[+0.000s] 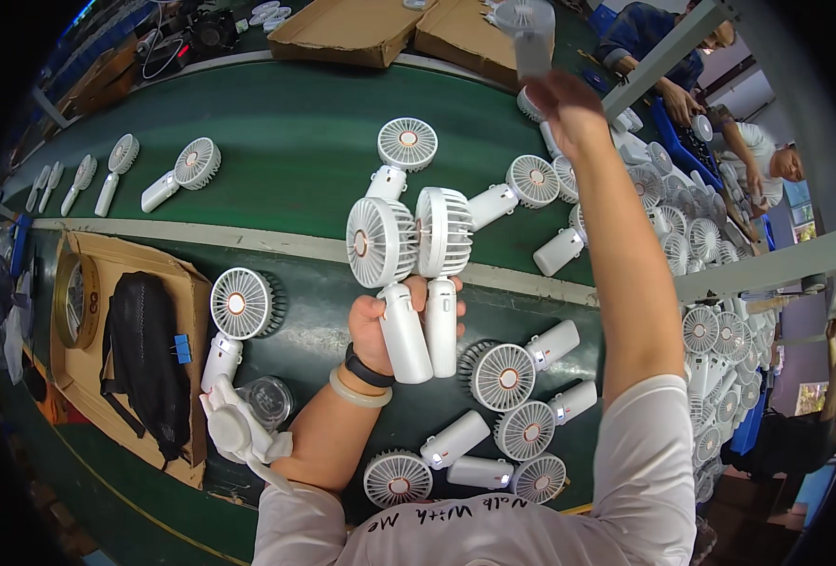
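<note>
My left hand [368,330] is closed round the handles of two white handheld fans, the left fan [404,335] and the right fan [443,330]. Their round heads point away from me, side by side. At the upper right my right hand [569,99], smeared by motion, grips the handle of another handheld fan [533,55]. Just beyond the held pair, a white fan [407,144] lies on the green belt [286,123]. Several more lie close by, among them a fan [504,375] on the dark bench [323,283] to the right of my left forearm.
A cardboard tray [191,453] with a black pouch [144,363] and a tape roll [78,302] is at the left. Fans are heaped at the right [710,236], beside a metal post [668,58]. Flattened cardboard [342,33] lies beyond the belt. Co-workers sit at the far right.
</note>
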### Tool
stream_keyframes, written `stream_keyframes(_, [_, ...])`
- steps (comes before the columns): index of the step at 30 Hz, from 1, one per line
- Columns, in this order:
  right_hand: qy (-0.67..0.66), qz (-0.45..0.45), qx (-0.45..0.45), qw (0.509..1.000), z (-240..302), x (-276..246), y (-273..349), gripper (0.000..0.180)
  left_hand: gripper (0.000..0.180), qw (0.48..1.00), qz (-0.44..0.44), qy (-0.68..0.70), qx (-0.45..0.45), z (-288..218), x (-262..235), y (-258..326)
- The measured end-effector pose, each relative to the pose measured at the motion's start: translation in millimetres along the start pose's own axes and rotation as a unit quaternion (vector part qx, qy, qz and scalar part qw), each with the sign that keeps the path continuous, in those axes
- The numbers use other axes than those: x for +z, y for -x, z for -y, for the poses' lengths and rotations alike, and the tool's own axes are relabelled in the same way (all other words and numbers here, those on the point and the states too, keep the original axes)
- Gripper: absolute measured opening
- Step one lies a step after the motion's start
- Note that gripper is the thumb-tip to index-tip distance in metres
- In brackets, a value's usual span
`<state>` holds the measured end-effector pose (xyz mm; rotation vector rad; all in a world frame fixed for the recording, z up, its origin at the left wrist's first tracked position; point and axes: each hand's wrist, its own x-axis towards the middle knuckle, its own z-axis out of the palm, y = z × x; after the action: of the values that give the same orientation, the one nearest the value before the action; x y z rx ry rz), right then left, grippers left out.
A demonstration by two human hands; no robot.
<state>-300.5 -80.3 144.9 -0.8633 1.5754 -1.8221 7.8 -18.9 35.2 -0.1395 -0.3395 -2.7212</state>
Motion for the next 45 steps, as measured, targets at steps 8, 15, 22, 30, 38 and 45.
stream_keyframes(8, [0.667, 0.122, -0.038, 0.734, -47, 38, 110, 0.038, 0.069, 0.989, 0.001, 0.148, 0.006, 1, -10, 1])
stream_keyframes(15, [0.723, 0.149, -0.041, 0.673, -76, 26, 159, 0.048, 0.082, 0.998, -0.058, 0.026, -0.017, 3, 2, 1])
stream_keyframes(22, [0.359, 0.06, 0.119, 0.924, -90, -37, 131, 0.065, 0.092, 0.961, -0.046, -0.273, 0.021, 0, -2, 3])
stream_keyframes(30, [-0.309, 0.219, 0.182, 0.907, -28, -14, 228, 0.075, 0.093, 0.978, -0.054, -0.198, 0.036, -2, 5, 6])
stream_keyframes(38, [-0.134, 0.115, 0.151, 0.973, -19, -6, 238, 0.045, 0.093, 0.962, -0.062, -0.26, 0.056, 1, -4, 6])
stream_keyframes(45, [-0.048, 0.108, 0.132, 0.984, -26, -10, 237, 0.047, 0.092, 0.986, 0.0, -0.167, 0.016, 2, -4, 5])
